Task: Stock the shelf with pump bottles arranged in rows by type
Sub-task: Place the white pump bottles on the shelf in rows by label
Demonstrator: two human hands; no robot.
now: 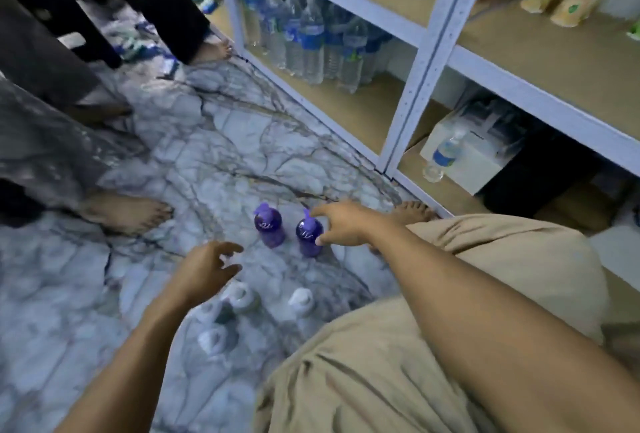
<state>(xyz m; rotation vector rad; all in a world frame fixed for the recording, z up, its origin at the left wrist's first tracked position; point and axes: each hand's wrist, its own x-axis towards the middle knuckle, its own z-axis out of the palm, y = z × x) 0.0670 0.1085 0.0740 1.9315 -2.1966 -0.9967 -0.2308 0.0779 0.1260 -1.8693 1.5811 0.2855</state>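
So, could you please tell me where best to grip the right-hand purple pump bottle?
Grip the right purple bottle around its round body below the pump, from the right, where the right hand is; it stands upright, that side free.

Open floor (pixel 214 141) lies beyond the two purple pump bottles (pixel 270 226). White pump bottles (pixel 301 301) crowd the near side; shelf upright (pixel 415 86) stands right.
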